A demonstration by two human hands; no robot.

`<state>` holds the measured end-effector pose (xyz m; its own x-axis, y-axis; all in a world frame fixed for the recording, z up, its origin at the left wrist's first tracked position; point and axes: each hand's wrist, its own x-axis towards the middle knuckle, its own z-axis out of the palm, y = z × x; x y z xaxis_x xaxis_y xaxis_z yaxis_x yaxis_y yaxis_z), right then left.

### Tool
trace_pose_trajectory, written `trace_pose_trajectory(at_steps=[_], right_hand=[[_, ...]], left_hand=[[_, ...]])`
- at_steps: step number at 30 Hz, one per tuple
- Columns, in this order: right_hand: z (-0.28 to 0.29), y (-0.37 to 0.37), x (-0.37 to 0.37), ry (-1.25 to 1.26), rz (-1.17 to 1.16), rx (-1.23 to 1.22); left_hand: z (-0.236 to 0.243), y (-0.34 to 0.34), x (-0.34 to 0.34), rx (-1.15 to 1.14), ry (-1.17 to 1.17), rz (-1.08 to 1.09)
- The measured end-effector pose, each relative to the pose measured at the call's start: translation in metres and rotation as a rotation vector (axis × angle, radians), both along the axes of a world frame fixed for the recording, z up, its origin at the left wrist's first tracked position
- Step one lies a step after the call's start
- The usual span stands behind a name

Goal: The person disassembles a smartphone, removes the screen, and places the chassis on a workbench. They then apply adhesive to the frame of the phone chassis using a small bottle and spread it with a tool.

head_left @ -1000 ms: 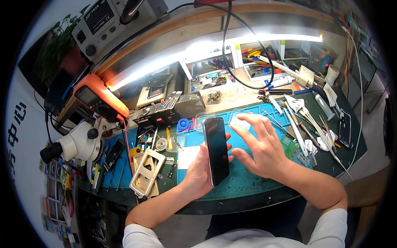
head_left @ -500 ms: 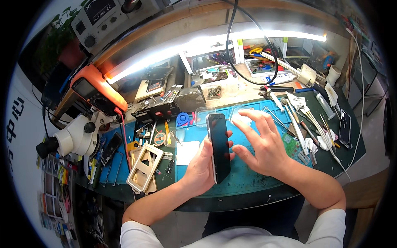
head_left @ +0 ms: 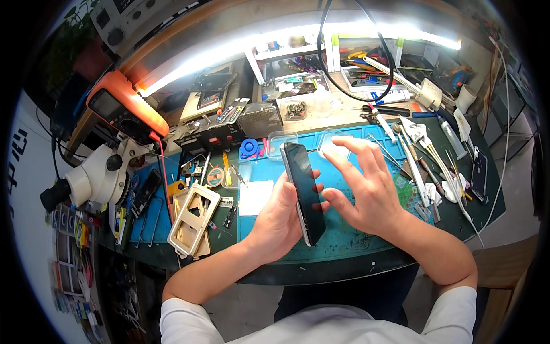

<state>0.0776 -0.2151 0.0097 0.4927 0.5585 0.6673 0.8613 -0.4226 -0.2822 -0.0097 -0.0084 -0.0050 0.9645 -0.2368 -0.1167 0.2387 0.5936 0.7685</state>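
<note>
Black glass shines on the phone [head_left: 305, 198], which leans in the left hand [head_left: 279, 218] over the blue mat [head_left: 344, 249] in the head view, near a white square [head_left: 256, 198]. That hand is curled round it, thumb on one side, fingers on the other. The right hand [head_left: 369, 198] has bent, spread fingers and is empty beside the phone (I cannot tell if its thumb touches it)

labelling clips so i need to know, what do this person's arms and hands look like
White short sleeves leave the forearms bare. The left hand and right hand wear no gloves, and no watch, bracelet or ring shows.
</note>
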Motion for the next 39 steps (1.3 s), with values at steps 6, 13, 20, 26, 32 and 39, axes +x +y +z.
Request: trace_pose_trajectory(at_steps=[6, 13, 20, 26, 32, 39], right_hand=[[-0.001, 0.000, 0.000, 0.031, 0.011, 0.002], [-0.001, 0.000, 0.000, 0.010, 0.005, -0.003], [-0.002, 0.000, -0.001, 0.026, 0.002, 0.019], [-0.007, 0.002, 0.003, 0.587, 0.114, 0.279], [-0.004, 0.001, -0.001, 1.283, 0.336, 0.421], [0.000, 0.002, -0.014, 1.433, 0.501, 0.366]], left_hand=[[0.003, -0.005, -0.002, 0.054, 0.029, 0.113], [0.004, -0.004, -0.003, 0.069, 0.044, 0.111], [0.009, -0.005, -0.002, 0.034, 0.021, 0.056], [0.014, 0.000, 0.005, -0.204, -0.051, 0.023], [0.009, 0.005, 0.006, -0.069, -0.004, 0.034], [0.008, 0.001, 0.007, -0.090, -0.045, 0.047]])
